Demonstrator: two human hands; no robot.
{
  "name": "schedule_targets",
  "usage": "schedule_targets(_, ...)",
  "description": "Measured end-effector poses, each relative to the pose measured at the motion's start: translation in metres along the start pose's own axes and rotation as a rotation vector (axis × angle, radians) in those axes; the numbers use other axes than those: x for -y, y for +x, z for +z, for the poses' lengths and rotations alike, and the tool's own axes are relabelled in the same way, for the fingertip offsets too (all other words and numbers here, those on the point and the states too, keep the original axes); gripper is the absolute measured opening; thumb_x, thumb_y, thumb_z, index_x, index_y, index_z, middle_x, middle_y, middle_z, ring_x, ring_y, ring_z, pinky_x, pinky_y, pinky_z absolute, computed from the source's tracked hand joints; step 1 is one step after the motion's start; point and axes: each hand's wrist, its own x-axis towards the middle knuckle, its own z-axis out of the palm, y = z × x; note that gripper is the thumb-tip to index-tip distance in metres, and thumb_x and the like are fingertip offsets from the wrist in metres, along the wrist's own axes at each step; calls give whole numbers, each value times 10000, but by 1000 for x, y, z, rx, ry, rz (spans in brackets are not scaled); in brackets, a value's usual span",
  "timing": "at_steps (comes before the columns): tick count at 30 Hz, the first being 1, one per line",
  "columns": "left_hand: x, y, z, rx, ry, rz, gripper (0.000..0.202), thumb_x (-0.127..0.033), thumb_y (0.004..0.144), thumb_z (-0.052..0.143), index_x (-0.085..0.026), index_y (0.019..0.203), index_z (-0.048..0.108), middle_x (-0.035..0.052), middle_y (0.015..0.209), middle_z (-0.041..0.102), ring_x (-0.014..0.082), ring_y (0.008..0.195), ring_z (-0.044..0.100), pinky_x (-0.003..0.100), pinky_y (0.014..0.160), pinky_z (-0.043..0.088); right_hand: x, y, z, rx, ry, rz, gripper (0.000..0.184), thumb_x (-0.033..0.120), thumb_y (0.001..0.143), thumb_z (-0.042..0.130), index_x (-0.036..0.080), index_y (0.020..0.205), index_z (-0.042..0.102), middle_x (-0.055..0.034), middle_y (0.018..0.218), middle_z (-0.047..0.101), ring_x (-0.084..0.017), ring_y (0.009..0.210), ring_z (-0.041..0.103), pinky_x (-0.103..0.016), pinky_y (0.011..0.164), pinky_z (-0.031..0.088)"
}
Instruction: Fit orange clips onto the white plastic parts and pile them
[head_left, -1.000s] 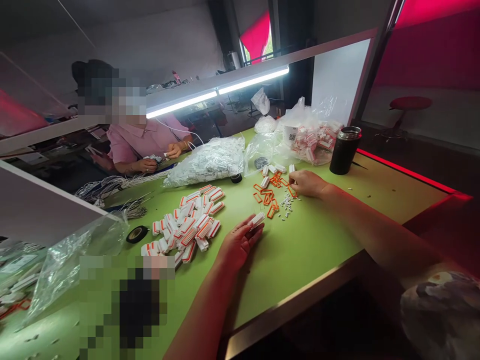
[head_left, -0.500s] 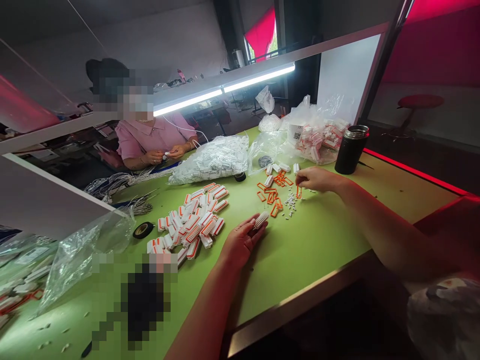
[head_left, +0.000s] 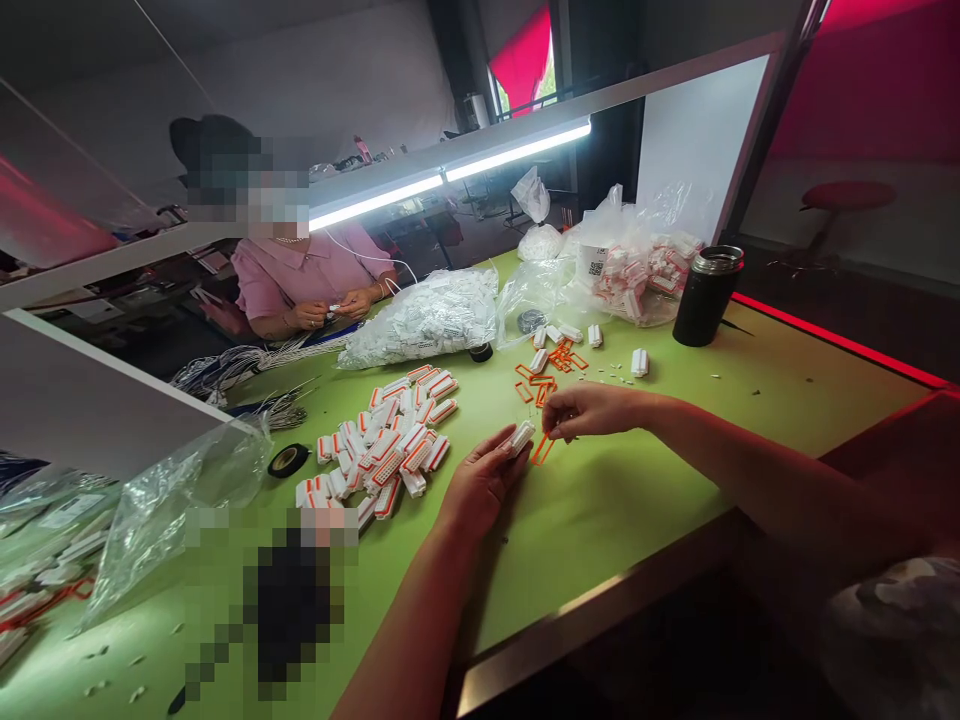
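Observation:
My left hand (head_left: 480, 482) rests on the green table (head_left: 600, 500) and grips a white plastic connector housing (head_left: 522, 437) at its fingertips. My right hand (head_left: 589, 410) is pinched on an orange rectangular seal ring (head_left: 541, 449), held right beside that housing. Behind my hands lie loose orange rings (head_left: 551, 365) and a few bare white housings (head_left: 639, 361). To the left sits a pile of white housings fitted with orange rings (head_left: 390, 445).
A black flask (head_left: 706, 296) stands at the back right. Clear bags of parts (head_left: 427, 315) (head_left: 637, 265) line the far side. A roll of black tape (head_left: 288, 460) and a limp bag (head_left: 172, 500) lie left. A person in pink (head_left: 300, 285) works opposite, by wire bundles (head_left: 240, 365).
My right hand has come back from the loose orange rings toward my left hand, carrying one orange ring to the white housing. My left hand has hardly moved.

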Motion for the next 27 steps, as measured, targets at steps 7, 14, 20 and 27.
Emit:
schedule_targets(7, 2, 2, -1, 2, -5, 8, 243, -69, 822, 590, -64, 1043, 691, 158, 1102, 723, 227, 1049, 697, 339, 990, 535, 3, 4, 21, -243, -3, -54, 119, 264, 777, 635, 158, 831, 628, 24, 676, 608, -97, 614, 584, -205, 582, 449)
schedule_targets(14, 5, 3, -3, 43, -2, 26, 272, -87, 796, 628, -72, 1060, 692, 144, 1060, 743, 234, 1090, 684, 352, 1034, 502, -3, 9, 29, -325, 56, -78, 124, 275, 762, 616, 158, 803, 609, 26, 643, 591, -101, 588, 571, -214, 558, 444)
schedule_targets(20, 5, 3, -5, 78, 32, 40, 363, -76, 715, 691, -84, 1078, 698, 135, 1053, 757, 249, 1073, 696, 377, 1073, 461, -1, 9, 32, -336, 86, -53, 135, 288, 758, 619, 160, 798, 603, 26, 649, 595, -101, 579, 578, -222, 560, 456)
schedule_targets(27, 7, 3, -3, 71, 16, 53, 330, -67, 685, 711, -91, 1014, 721, 120, 1037, 764, 228, 1003, 720, 376, 1087, 446, 3, 8, 32, -366, 4, -44, 129, 274, 788, 619, 150, 821, 615, 23, 641, 598, -102, 566, 571, -225, 554, 437)
